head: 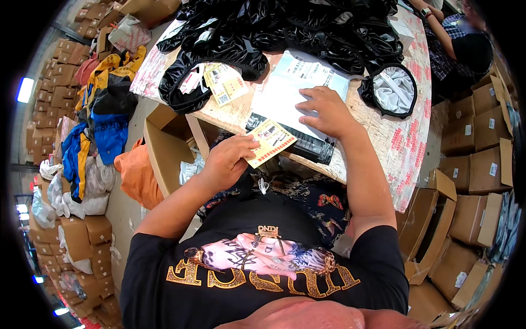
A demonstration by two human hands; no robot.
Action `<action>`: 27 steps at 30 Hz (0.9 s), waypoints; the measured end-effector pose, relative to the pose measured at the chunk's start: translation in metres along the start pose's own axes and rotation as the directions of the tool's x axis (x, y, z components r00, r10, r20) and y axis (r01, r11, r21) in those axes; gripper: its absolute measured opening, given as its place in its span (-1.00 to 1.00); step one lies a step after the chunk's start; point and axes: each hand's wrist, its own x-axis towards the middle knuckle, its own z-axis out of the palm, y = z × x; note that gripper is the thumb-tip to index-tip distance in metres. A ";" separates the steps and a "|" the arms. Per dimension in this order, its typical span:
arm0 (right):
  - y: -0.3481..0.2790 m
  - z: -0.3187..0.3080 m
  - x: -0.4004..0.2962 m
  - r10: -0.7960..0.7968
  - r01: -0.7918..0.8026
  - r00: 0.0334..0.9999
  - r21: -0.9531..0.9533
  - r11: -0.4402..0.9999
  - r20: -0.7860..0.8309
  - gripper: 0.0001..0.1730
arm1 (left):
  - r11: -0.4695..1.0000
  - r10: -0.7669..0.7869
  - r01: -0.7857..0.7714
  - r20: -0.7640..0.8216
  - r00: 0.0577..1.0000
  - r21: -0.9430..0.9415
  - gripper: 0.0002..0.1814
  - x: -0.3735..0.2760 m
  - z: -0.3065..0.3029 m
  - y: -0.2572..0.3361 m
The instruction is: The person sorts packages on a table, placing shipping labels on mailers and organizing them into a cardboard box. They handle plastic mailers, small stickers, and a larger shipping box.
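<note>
Pinched in my left hand (231, 158) is a yellow printed card (271, 142), over the near edge of the table. My right hand (326, 111) rests with fingers apart on a stack of white-faced plastic mailing bags (275, 96), whose black lower edge (306, 144) shows nearest me. The top bag bears a printed label. Left of the stack, a shiny black elastic-edged cover (168, 88) lies with another yellow card (226, 84) and white tags on it. A round black-rimmed cover with a pale lining (393, 91) sits to the right.
Shiny black covers (287, 20) are heaped across the table's far side. An open carton (154, 152) stands below the table's left edge, holding plastic packets (188, 170). Cartons (456, 131) line the right, where another person (448, 45) works. Yellow-and-blue garments (109, 123) lie left.
</note>
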 end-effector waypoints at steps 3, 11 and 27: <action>-0.008 -0.003 0.004 -0.053 0.053 0.998 0.025 0.998 -0.023 -0.61 | 1.000 0.001 -0.001 -0.027 1.000 -0.007 -0.61 -0.005 0.003 -0.001; -0.006 0.002 0.009 -0.074 0.072 0.997 0.062 0.995 0.028 -0.64 | 0.999 0.038 -0.039 -0.022 0.999 -0.009 -0.72 -0.007 0.012 0.001; -0.017 -0.012 0.001 -0.099 0.094 0.992 0.069 0.993 0.075 -0.73 | 0.999 -0.052 0.052 -0.055 0.997 -0.005 -0.75 -0.010 0.008 0.005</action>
